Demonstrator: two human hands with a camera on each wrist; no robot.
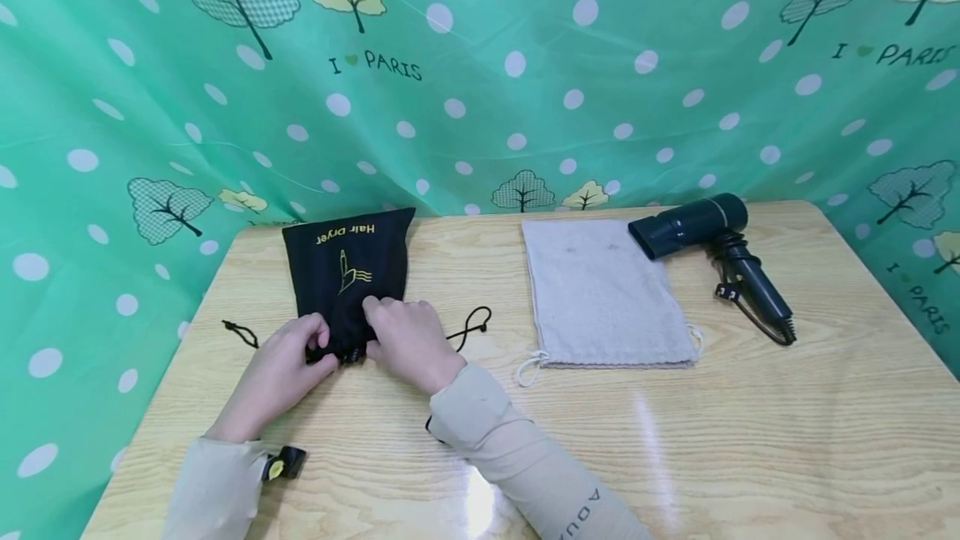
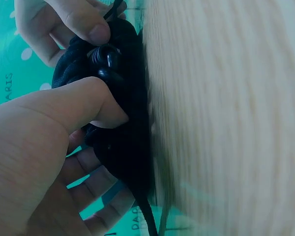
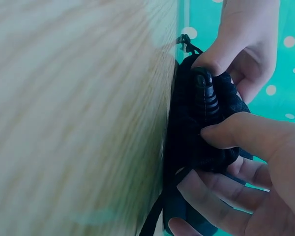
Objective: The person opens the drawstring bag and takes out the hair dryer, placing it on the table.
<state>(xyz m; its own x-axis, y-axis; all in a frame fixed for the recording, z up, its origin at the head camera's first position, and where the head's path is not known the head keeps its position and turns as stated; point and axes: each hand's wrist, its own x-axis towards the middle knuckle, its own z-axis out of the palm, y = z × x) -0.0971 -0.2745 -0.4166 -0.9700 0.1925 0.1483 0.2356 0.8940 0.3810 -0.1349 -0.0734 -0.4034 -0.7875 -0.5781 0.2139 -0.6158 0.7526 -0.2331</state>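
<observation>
A black drawstring bag (image 1: 307,257) with yellow "Hair Dryer" lettering lies at the table's left, its mouth toward the person. My left hand (image 1: 277,373) holds the left side of that mouth between thumb and fingers. Across from it, my right hand (image 1: 412,344) grips the right side. Inside the opening, a ribbed black cord end (image 3: 208,101) shows in the right wrist view; what it belongs to is hidden by the cloth. Black drawstring loops (image 1: 472,325) stick out on both sides of the bag.
A grey drawstring bag (image 1: 600,298) lies flat right of centre on the wooden table (image 1: 750,440). On its upper right corner rests the nozzle of a dark hair dryer (image 1: 693,223), cord wrapped round its handle. A green patterned cloth (image 1: 480,140) hangs behind.
</observation>
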